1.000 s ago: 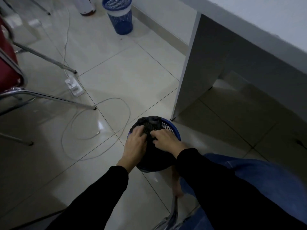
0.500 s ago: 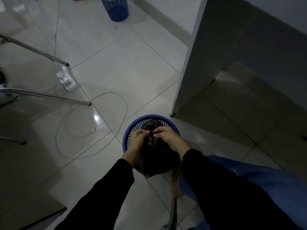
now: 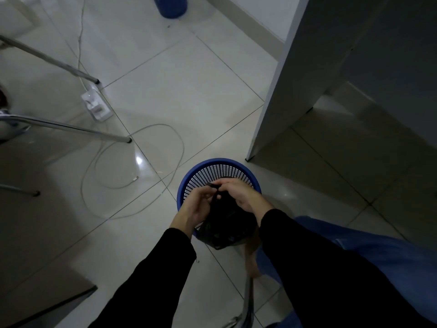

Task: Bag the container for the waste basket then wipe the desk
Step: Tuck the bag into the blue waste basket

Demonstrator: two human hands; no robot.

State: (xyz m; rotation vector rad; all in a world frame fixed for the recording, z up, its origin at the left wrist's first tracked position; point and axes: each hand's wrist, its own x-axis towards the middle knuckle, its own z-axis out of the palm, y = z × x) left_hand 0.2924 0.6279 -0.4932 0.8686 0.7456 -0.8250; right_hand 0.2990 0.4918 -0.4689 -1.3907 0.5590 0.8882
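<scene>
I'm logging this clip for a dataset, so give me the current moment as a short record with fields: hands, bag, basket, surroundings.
left hand: pinching the black bag's top, over the basket
right hand: gripping the same bag top, fingers meeting the left hand's
black bag: bunched, hanging over the basket's near rim
blue basket: mesh, upright on the tile floor, beside the desk panel
second blue basket: far, by the wall
cable: looped on the floor, left of the basket

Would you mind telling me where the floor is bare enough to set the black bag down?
Free: the tiles between the blue basket, the desk panel and the far blue basket. Crowded: left of the near basket, where the looped cable, power strip and chair legs lie.
</scene>
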